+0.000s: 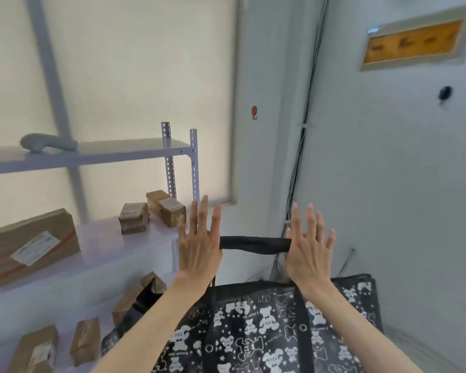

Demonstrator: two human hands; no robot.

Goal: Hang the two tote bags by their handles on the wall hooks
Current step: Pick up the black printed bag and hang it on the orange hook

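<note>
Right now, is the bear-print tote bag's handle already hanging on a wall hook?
No. The black handle is stretched between the left hand and right hand, well below the red hook.

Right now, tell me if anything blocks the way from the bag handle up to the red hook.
Nothing visible does. The black handle, stretched between the left hand and right hand, sits below the red wall hook, with only bare wall between.

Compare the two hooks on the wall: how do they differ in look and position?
The red hook is small, sits lower, near the window blind; the black hook is bigger, sits higher, further right beneath the orange framed panel. Both are wall-mounted and carry nothing yet.
</note>
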